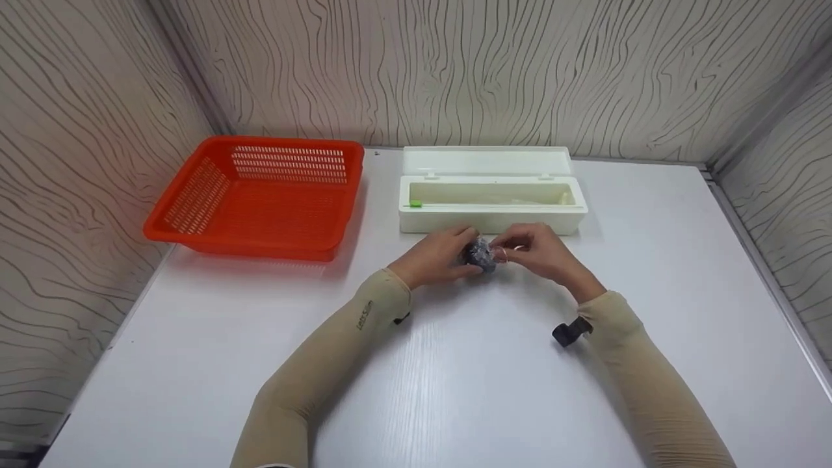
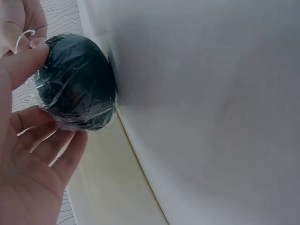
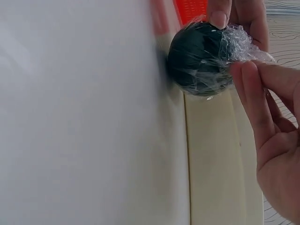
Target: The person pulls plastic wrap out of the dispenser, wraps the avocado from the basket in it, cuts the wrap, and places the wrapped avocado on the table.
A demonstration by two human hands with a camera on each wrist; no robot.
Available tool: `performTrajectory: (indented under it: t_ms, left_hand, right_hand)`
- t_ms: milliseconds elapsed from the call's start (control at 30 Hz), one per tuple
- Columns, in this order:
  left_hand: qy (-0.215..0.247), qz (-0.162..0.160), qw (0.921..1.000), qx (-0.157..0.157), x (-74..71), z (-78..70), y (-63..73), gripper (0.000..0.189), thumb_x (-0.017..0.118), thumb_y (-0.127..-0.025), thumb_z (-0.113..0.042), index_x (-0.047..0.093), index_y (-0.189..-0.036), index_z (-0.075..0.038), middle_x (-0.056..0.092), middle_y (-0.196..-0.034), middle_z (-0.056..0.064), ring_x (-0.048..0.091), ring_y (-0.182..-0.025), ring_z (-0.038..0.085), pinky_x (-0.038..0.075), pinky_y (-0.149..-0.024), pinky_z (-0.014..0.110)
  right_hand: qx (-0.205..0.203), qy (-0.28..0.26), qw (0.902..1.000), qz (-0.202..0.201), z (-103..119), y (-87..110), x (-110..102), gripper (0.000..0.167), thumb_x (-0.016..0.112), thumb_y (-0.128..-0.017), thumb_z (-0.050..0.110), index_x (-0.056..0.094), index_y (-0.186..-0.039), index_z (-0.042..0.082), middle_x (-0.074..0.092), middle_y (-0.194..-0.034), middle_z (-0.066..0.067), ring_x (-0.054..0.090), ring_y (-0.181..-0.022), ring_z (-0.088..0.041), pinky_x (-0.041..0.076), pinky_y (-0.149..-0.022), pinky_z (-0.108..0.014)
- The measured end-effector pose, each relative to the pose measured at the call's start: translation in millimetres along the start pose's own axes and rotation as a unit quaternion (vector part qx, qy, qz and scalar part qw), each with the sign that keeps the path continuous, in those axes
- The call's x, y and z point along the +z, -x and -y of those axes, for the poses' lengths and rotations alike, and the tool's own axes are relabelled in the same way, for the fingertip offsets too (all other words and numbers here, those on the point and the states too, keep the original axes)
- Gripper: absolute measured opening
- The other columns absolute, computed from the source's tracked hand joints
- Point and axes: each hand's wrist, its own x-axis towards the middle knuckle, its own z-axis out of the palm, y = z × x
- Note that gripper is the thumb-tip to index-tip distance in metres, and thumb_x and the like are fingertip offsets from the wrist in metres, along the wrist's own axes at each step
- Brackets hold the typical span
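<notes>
A round dark object wrapped in clear cling film sits on the table just in front of the white box. My left hand grips it from the left, thumb on one side and fingers on the other. On its right, my right hand pinches the gathered film with thumb and fingertips. A thin white loop shows by the right fingers in the left wrist view; it looks like a band or string. What lies inside the wrap is too dark to identify.
Behind the hands stands a long white box with its lid raised and a green slider on a rail along its front edge. A red plastic basket with slotted sides is at the left. Patterned walls bound the white table.
</notes>
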Motion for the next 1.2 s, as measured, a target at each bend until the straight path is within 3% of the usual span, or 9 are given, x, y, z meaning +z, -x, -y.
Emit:
performTrajectory:
  t_ms: [133,233,467,700,800,1000,1133,1200]
  left_hand:
    - [0.033,0.002,0.9994,-0.011,0.5,4.1,2.3,0.046,0.068,-0.099,-0.043,0.053,-0.132,-0.014,0.064,-0.113,0.001,0.063,-0.095,0.016,0.055,-0.087,0.034]
    - [0.065,0.007,0.9977,-0.018,-0.3,6.3,4.2,0.045,0.065,-0.101,-0.042,0.053,-0.134,-0.015,0.064,-0.116,0.001,0.063,-0.099,0.017,0.055,-0.090,0.035]
    - [0.109,0.017,0.9939,0.000,-1.6,10.0,5.5,0.041,0.059,-0.106,-0.034,0.053,-0.141,-0.015,0.064,-0.131,0.003,0.061,-0.125,0.021,0.048,-0.110,0.036]
    - [0.162,0.027,0.9864,-0.001,-2.2,12.7,6.2,0.047,0.055,-0.108,-0.031,0.048,-0.153,-0.020,0.062,-0.145,0.000,0.055,-0.139,0.018,0.041,-0.118,0.035]
    - [0.180,0.021,0.9834,-0.010,-2.7,12.9,5.8,0.048,0.055,-0.108,-0.028,0.049,-0.154,-0.017,0.059,-0.150,0.002,0.052,-0.142,0.020,0.040,-0.120,0.036]
    - [0.160,-0.010,0.9867,-0.025,-3.9,10.5,5.1,0.036,0.061,-0.105,-0.025,0.066,-0.139,-0.013,0.056,-0.154,0.006,0.052,-0.141,0.025,0.039,-0.120,0.037]
    - [0.150,-0.014,0.9882,-0.029,-4.3,7.4,3.8,0.041,0.066,-0.102,-0.038,0.069,-0.135,-0.014,0.063,-0.145,0.005,0.059,-0.132,0.022,0.045,-0.113,0.037]
    - [0.153,-0.015,0.9876,-0.032,-3.4,6.5,3.2,0.047,0.069,-0.098,-0.045,0.069,-0.135,-0.016,0.068,-0.138,0.002,0.061,-0.126,0.018,0.049,-0.109,0.035]
  right_hand:
    - [-0.015,-0.032,0.9993,0.012,-1.2,0.3,1.7,0.015,0.078,-0.091,0.006,0.078,-0.105,0.002,0.071,-0.104,-0.018,0.069,-0.097,-0.012,0.057,-0.089,-0.021]
    - [-0.017,-0.040,0.9990,0.013,-2.0,0.8,2.3,0.016,0.079,-0.090,0.007,0.078,-0.106,0.003,0.067,-0.105,-0.016,0.067,-0.099,-0.012,0.055,-0.092,-0.020]
    - [0.000,-0.019,0.9995,-0.024,-1.8,-3.5,11.0,0.015,0.078,-0.089,0.001,0.079,-0.104,0.001,0.074,-0.100,-0.017,0.070,-0.089,-0.006,0.056,-0.083,-0.018]
    - [0.002,0.023,0.9966,-0.079,1.7,-7.7,22.6,0.017,0.080,-0.084,-0.006,0.076,-0.100,-0.007,0.068,-0.100,-0.026,0.067,-0.092,-0.026,0.055,-0.078,-0.020]
    - [0.006,0.034,0.9954,-0.089,1.6,-7.9,22.9,0.015,0.082,-0.083,-0.003,0.077,-0.097,-0.007,0.069,-0.096,-0.025,0.066,-0.086,-0.023,0.054,-0.074,-0.019]
    - [0.013,0.004,0.9973,-0.073,-0.7,-7.9,21.4,0.011,0.082,-0.087,0.004,0.080,-0.095,-0.003,0.076,-0.091,-0.019,0.067,-0.076,-0.003,0.055,-0.070,-0.015]
    - [0.005,0.026,0.9963,-0.082,1.0,-7.7,20.3,0.011,0.083,-0.087,0.010,0.082,-0.094,0.002,0.078,-0.090,-0.015,0.069,-0.076,-0.005,0.055,-0.068,-0.016]
    - [0.006,0.035,0.9960,-0.082,1.0,-7.8,20.3,0.012,0.084,-0.087,0.013,0.082,-0.094,0.004,0.076,-0.096,-0.012,0.068,-0.084,-0.008,0.057,-0.072,-0.020]
